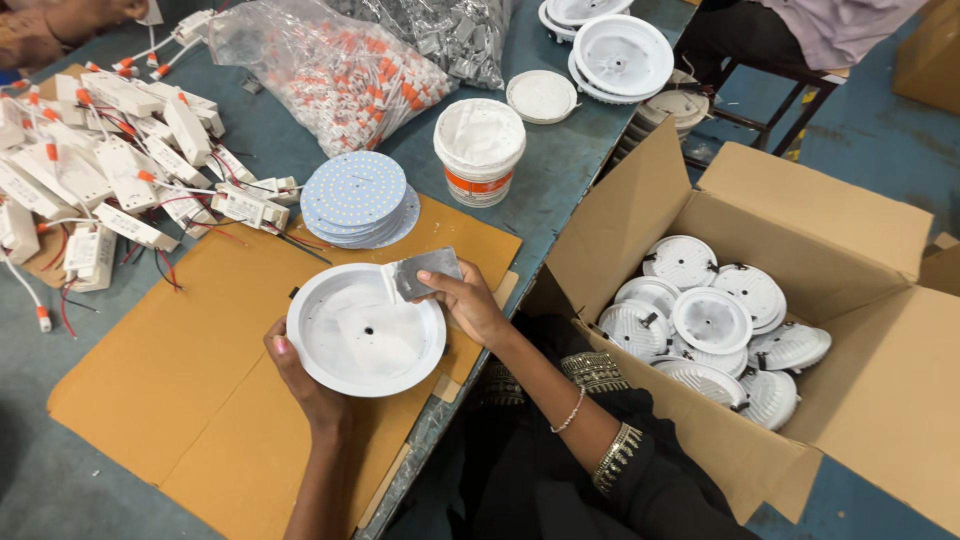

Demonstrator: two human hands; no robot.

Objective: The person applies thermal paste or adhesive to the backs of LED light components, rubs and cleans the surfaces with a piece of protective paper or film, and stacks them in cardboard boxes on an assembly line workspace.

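Head view: left hand half hidden under white housing; right hand grips scraper.

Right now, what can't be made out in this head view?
- Left hand: fingers hidden behind the white round housing.
- Scraper in right hand: handle covered by fingers.
- Cardboard box: lower housings buried under upper ones.
- Clear bag: small parts too blurred.
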